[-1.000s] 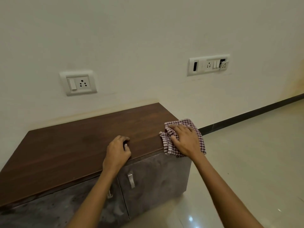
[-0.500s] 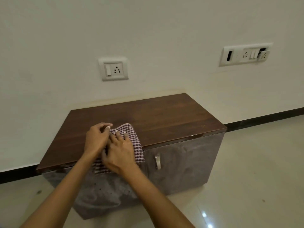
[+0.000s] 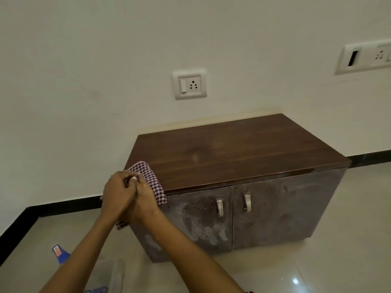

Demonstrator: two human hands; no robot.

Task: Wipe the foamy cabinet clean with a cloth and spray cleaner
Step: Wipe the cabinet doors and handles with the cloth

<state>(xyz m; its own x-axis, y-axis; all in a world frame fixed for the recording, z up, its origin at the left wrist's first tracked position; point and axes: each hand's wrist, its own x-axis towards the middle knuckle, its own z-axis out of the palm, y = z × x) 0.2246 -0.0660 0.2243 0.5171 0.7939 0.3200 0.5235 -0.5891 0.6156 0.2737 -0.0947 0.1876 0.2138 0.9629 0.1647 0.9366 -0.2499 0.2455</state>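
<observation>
A low cabinet [image 3: 243,153] with a dark wood top stands against the wall. Its two grey doors [image 3: 281,210] carry whitish foam smears and metal handles. A red-and-white checked cloth [image 3: 151,176] lies over the top's front left corner and hangs down the front. My left hand [image 3: 116,194] and my right hand [image 3: 143,197] are pressed together on the cloth at that corner, both gripping it; the fingers are partly hidden by each other. A blue spray bottle [image 3: 59,253] stands on the floor at lower left, partly behind my left forearm.
Glossy beige floor tiles [image 3: 338,261] surround the cabinet. A black skirting [image 3: 63,205] runs along the white wall. One socket plate [image 3: 189,83] sits above the cabinet, another switch plate [image 3: 366,57] at far right.
The cloth and my right hand slid from the top's right front corner to its left front corner. My left hand joined on the cloth. The view swung left, revealing the bottle.
</observation>
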